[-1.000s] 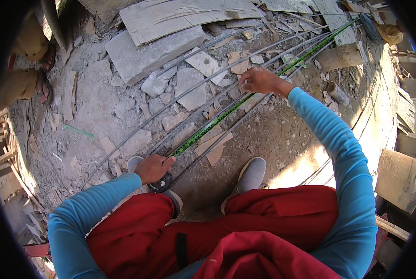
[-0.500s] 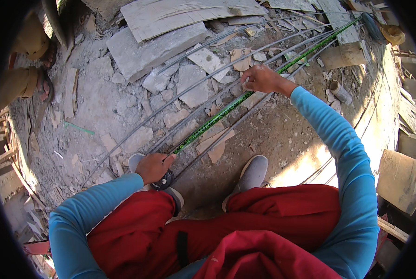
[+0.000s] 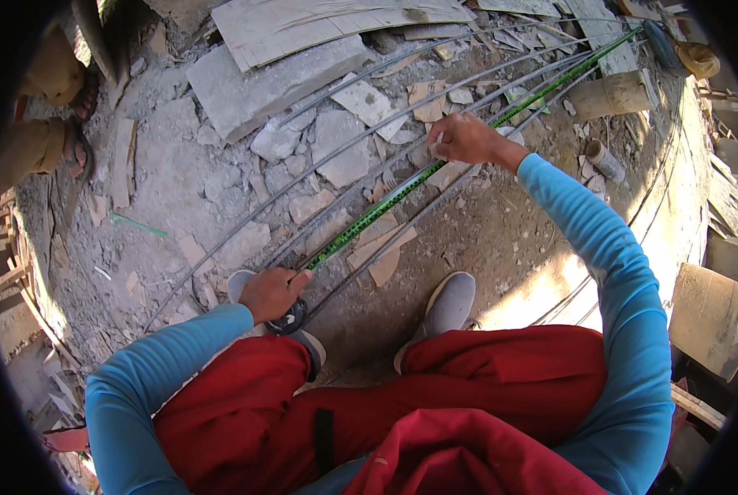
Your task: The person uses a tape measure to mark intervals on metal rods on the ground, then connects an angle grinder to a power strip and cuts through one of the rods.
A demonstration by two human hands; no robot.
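My left hand grips a black tape measure case low by my left shoe. Its green blade stretches diagonally toward the upper right, alongside several long grey steel bars on the ground. My right hand is closed in a pinch at the blade and bars, with a small pale piece between thumb and fingers; how much else it grips is partly hidden by the fingers. Both arms are in blue sleeves, above my red-clad legs.
Another person's legs and sandaled feet stand at the upper left. A concrete slab, flat boards and rubble lie behind the bars. A short pipe and a wide curved piece lie on the right.
The whole view has shifted very slightly. Both hands keep their holds on either end of the visible stretch of blade, with hardly any movement.
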